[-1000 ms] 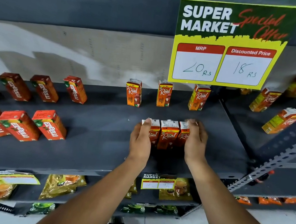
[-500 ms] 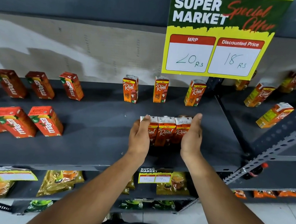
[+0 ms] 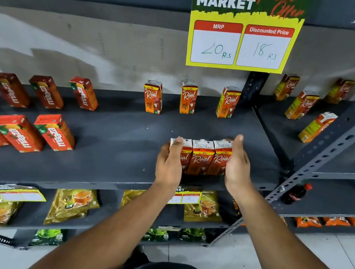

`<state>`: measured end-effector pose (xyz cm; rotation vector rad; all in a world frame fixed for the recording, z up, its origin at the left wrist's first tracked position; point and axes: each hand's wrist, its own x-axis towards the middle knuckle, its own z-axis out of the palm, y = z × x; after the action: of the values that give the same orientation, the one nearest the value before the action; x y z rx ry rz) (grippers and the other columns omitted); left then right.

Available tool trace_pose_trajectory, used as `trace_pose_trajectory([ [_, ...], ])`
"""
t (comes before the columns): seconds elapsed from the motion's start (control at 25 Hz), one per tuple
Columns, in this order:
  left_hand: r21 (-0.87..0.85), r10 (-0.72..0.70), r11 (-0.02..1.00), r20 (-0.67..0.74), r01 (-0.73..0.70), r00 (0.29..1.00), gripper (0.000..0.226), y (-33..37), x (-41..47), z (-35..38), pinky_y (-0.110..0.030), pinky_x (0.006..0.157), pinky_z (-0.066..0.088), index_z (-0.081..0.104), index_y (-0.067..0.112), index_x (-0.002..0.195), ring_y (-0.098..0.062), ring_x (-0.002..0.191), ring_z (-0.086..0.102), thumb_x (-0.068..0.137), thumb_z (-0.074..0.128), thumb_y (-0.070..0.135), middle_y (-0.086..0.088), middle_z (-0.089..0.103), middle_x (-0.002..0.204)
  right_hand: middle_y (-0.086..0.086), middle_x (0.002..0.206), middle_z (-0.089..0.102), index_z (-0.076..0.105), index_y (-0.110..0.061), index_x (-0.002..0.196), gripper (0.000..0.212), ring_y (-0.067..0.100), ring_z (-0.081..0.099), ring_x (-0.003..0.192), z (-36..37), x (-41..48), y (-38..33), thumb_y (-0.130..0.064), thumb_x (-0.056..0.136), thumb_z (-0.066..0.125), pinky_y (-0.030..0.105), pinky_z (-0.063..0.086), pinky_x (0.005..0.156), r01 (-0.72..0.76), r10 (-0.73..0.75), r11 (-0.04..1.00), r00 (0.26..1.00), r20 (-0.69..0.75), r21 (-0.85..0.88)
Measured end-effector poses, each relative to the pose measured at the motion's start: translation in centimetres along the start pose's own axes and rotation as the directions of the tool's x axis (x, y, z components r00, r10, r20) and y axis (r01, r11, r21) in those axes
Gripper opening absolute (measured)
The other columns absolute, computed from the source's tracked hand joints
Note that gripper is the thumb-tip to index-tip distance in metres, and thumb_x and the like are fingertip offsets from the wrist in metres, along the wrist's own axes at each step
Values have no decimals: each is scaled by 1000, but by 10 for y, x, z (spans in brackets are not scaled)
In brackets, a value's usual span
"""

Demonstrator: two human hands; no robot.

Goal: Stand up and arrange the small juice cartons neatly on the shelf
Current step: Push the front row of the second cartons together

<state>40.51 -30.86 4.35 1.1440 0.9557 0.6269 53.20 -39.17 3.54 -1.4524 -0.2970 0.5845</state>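
Three small orange Real juice cartons [image 3: 201, 158] stand upright side by side near the front of the grey shelf [image 3: 113, 148]. My left hand [image 3: 169, 165] grips the left end of the row, thumb on the carton's top. My right hand [image 3: 236, 167] presses flat against the right end, fingers straight. Three more Real cartons stand apart along the back: one on the left [image 3: 153, 97], one in the middle [image 3: 188, 98], one on the right [image 3: 228, 102].
Several red Maaza cartons [image 3: 55, 133] lie tilted on the shelf's left part. A yellow price sign [image 3: 240, 45] hangs above. More juice cartons [image 3: 302, 105] stand on the right shelf behind a slanted metal post [image 3: 328, 149]. Tea packets [image 3: 72, 204] fill the lower shelf.
My right hand has come off the top of the right carton and now lies flat along its side. The row of three stays pressed between both hands in about the same spot.
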Motion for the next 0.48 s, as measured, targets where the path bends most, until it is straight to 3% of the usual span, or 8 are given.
trace_pose_trajectory([
  [0.08,8,11,1000,-8,-11,1000,44,0,-1,1,-33,86,40,49,34,117,-15,107,54,85,46,64,3,58,116,14,120,66,54,-12,124,64,25,66,108,-1,-1,2,-64,93,33,46,52,95,4,-4,1000,1000,8,6],
  [0.28,18,28,999,-7,-28,1000,33,-1,-6,1,-18,63,36,44,39,107,-1,85,53,86,46,64,21,54,94,12,117,68,57,-13,122,65,24,67,106,-5,-5,5,-66,91,35,44,53,92,26,-27,999,999,19,22],
  [0.4,31,36,999,11,-36,999,34,-2,-8,0,-18,64,36,43,40,108,-2,87,53,86,45,65,20,54,96,11,116,69,59,-16,119,68,23,67,106,-7,-5,5,-71,87,35,44,53,93,48,-48,999,998,40,1],
  [0.48,26,30,999,27,-31,999,39,-3,-7,-1,-22,73,39,44,40,111,-6,95,55,84,43,68,14,56,104,7,108,72,63,-21,110,66,23,69,104,-8,-7,4,-75,83,36,41,54,88,70,-70,998,996,56,-1],
])
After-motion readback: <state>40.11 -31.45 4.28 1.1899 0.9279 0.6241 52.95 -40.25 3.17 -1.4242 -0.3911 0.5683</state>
